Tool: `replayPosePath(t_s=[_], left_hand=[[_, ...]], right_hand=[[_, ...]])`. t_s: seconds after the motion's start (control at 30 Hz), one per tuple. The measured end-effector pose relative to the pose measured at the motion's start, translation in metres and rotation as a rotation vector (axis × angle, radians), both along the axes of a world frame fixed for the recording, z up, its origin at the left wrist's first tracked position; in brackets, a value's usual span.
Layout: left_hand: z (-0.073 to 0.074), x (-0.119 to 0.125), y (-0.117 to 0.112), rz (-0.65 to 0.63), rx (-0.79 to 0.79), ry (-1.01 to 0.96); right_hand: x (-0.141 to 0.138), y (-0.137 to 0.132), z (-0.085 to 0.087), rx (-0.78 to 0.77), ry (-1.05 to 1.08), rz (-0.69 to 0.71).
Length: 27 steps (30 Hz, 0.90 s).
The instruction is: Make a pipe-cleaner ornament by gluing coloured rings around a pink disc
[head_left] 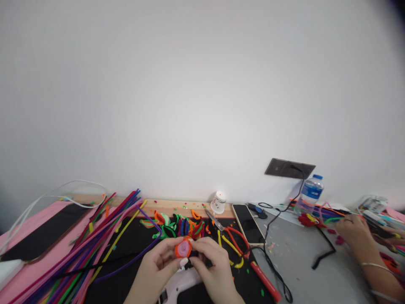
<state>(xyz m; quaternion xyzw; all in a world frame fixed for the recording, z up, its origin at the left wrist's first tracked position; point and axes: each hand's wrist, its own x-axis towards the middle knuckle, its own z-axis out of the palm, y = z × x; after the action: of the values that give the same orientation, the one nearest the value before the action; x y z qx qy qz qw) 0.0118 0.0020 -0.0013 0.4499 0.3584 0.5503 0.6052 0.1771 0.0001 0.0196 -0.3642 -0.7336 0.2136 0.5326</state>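
Observation:
My left hand (156, 265) and my right hand (212, 262) meet low in the middle of the view, both pinching a small round coil of pipe cleaner (183, 248), pink inside with an orange rim. Just below my hands lies a white glue gun (179, 283). Behind the coil sits a heap of short bent pipe cleaner pieces (179, 226) in orange, green, blue and red on a black mat (129, 242).
Long pipe cleaners (95, 240) fan out at left over pink sheets (22, 228). Scissors (230, 236), a phone (248, 223), a small white cup (218, 202), a black cable (272, 236) and a water bottle (311, 192) lie right. Another person's hand (356, 232) rests at far right.

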Motion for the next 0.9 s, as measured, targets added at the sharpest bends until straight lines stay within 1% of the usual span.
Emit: replayPosePath(t_s=[0.1, 0.3, 0.5, 0.63, 0.9], left_hand=[[0.001, 0.000, 0.001, 0.004, 0.011, 0.056], [0.000, -0.003, 0.000, -0.012, 0.053, 0.085], [0.006, -0.004, 0.000, 0.025, 0.109, 0.235], [0.008, -0.006, 0.000, 0.046, 0.148, 0.294], [0.007, -0.011, 0.001, -0.005, 0.189, 0.404]], right_hand=[[0.001, 0.000, -0.001, -0.028, 0.000, 0.001], [0.002, 0.001, 0.000, -0.075, 0.002, -0.008], [0.002, 0.002, -0.001, -0.057, 0.004, 0.011], [0.002, 0.001, -0.002, -0.046, -0.029, 0.025], [0.003, 0.002, -0.002, -0.053, -0.109, 0.038]])
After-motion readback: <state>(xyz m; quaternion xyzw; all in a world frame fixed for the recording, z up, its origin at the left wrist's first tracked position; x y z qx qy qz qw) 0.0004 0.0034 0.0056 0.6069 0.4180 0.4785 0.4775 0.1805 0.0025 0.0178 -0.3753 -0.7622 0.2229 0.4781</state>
